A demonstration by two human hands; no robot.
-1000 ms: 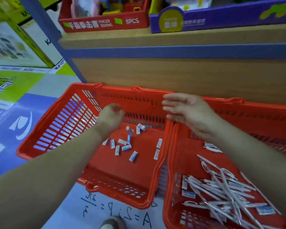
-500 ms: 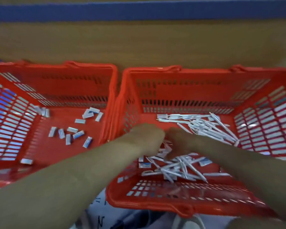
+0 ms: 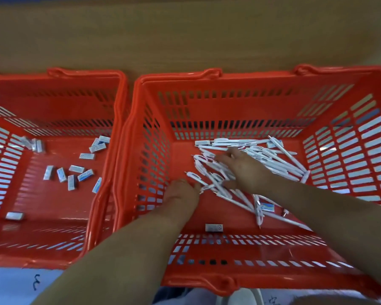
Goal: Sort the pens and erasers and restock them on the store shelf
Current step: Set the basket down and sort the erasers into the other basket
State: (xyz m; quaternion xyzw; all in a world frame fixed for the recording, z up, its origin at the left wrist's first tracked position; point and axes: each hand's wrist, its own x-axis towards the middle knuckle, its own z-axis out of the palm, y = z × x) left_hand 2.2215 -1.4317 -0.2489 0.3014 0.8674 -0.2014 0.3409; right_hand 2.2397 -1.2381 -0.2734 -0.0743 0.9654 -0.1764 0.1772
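- Sorting looks partly done: the left basket (image 3: pixel 53 249) holds only erasers (image 3: pixel 71 182), and the right basket (image 3: pixel 207 280) holds mostly pens (image 3: pixel 279 164).
- About 13 erasers lie loose on the left basket's floor, roughly 3 of them bunched in its far left corner.
- The white pens form 1 tangled heap, roughly 30, too overlapped to count exactly.
- At least 2 stray erasers (image 3: pixel 213 227) lie in the right basket, 1 by the near wall and 1 under pens near the right forearm.
- The right hand (image 3: pixel 244 170) lies flat on the heap, fingers spread.
- The left hand (image 3: pixel 180 194) is curled at the heap's near-left edge; I cannot tell whether it pinches anything.
- Picking out the strays and all the restocking appear left to do.
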